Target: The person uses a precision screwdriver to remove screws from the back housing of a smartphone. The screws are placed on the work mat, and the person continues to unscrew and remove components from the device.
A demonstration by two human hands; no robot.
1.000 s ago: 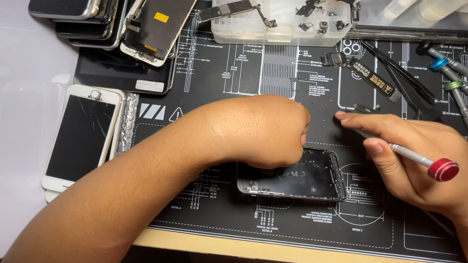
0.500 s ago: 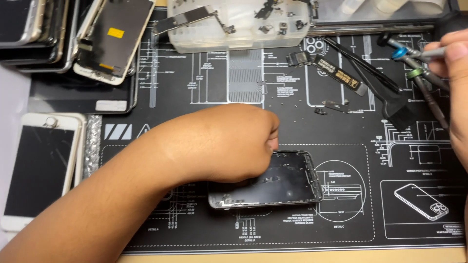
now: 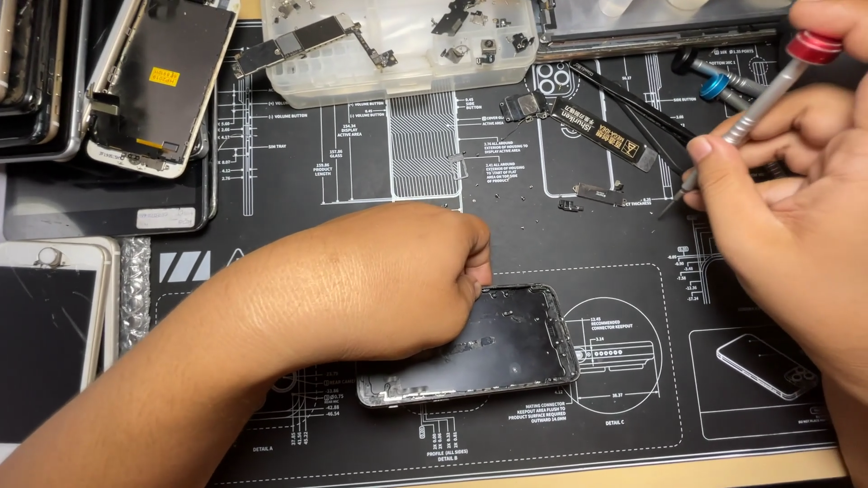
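**Phone shell held flat, screwdriver lifted**

One gutted phone shell (image 3: pixel 479 348), dark and glossy inside with a thin metal rim, lies flat near the front edge of the black rubber mat (image 3: pixel 362 163) printed with white diagrams. The left hand (image 3: pixel 380 285) is curled into a loose fist, knuckles up, pressing on the shell's left half. The right hand (image 3: pixel 796 217), raised by the mat's right edge, pinches one slim steel screwdriver (image 3: pixel 750 113) with a red cap, tip slanting down. One clear plastic tray (image 3: pixel 398 45) of small parts sits at the back edge.
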